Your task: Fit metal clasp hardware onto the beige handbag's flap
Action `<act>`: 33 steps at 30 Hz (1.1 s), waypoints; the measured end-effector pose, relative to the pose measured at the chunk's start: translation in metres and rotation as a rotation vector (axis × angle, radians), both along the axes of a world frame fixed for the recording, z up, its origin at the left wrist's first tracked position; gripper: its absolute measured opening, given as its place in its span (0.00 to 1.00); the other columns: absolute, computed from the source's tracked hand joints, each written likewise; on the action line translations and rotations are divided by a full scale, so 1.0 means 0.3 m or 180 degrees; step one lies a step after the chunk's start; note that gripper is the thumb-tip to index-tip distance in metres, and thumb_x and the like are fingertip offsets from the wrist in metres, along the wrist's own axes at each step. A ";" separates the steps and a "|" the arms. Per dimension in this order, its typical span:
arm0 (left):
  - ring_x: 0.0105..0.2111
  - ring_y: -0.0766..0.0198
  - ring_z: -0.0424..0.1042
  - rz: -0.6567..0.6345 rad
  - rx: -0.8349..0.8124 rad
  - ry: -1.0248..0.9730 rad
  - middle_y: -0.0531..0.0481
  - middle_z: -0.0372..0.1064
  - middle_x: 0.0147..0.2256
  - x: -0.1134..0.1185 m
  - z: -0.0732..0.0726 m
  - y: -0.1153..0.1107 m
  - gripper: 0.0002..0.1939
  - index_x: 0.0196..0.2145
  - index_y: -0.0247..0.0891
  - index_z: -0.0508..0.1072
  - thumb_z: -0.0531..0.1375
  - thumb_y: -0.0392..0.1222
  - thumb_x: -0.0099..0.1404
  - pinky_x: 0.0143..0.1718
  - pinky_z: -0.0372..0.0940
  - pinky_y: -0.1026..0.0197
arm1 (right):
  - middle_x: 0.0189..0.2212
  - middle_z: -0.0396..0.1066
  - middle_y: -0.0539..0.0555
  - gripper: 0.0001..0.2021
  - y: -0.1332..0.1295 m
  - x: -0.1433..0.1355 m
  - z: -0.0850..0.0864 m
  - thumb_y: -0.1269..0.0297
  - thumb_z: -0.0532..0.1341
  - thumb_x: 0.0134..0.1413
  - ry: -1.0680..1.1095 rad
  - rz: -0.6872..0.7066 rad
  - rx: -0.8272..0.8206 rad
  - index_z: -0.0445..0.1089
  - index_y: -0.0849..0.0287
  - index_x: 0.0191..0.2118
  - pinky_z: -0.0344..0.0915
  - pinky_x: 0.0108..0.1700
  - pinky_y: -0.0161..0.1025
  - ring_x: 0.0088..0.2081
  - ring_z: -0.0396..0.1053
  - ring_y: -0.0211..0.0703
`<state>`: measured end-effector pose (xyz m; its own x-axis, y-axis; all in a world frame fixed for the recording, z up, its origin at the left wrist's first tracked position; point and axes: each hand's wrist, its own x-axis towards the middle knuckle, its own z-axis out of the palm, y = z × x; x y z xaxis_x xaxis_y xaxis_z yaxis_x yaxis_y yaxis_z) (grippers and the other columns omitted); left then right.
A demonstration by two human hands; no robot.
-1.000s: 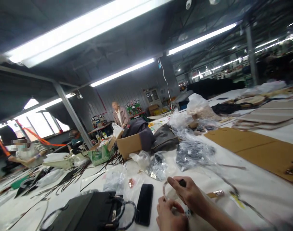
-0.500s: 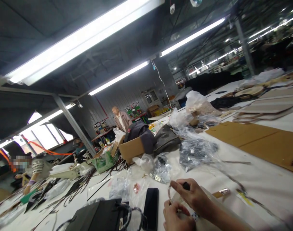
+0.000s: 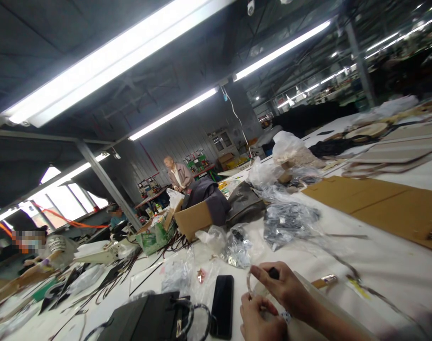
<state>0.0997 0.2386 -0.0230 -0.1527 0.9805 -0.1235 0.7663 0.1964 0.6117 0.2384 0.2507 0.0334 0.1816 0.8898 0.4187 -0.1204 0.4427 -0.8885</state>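
Head cam, only view I've got. L hand [image 3: 260,317] low in frame, fingers curled, pinching the lower end of a pale curved strip [image 3: 249,282]. R hand [image 3: 285,286] just above it, closed round a dark stub [image 3: 273,273], thumb + index at strip's upper end. So strip's between both hands, over the near edge of the white table [image 3: 390,270]; can't tell what's under the palms.

Clutter, L side: black phone [image 3: 222,305] flat, near L hand; then black bag [image 3: 141,317] w/ wrapped ring handles [image 3: 203,315], cut off by frame bottom. Small coppery piece [image 3: 201,275] on clear plastic, just past phone.

Beyond hands: clear bag w/ dark contents [image 3: 290,220], smaller clear bag [image 3: 239,246], cardboard box [image 3: 193,220] w/ dark cloth spilling over, green box [image 3: 154,237] beside it. These block my line to the table's far side.

R side: brown tool w/ shiny end [image 3: 324,281] near R wrist, yellow tag [image 3: 358,288] on a cord, big brown board [image 3: 375,208] farther out.

Bkgd: one person [image 3: 178,175] standing behind the box, two more at left, well apart from my hands.
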 end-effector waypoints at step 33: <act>0.66 0.47 0.70 -0.0191 -0.0049 -0.0100 0.50 0.71 0.63 -0.005 0.034 -0.012 0.10 0.36 0.48 0.80 0.68 0.39 0.55 0.60 0.67 0.47 | 0.21 0.65 0.53 0.37 0.006 0.001 -0.016 0.24 0.70 0.54 -0.0092 0.0201 -0.0143 0.69 0.58 0.22 0.68 0.30 0.37 0.27 0.66 0.44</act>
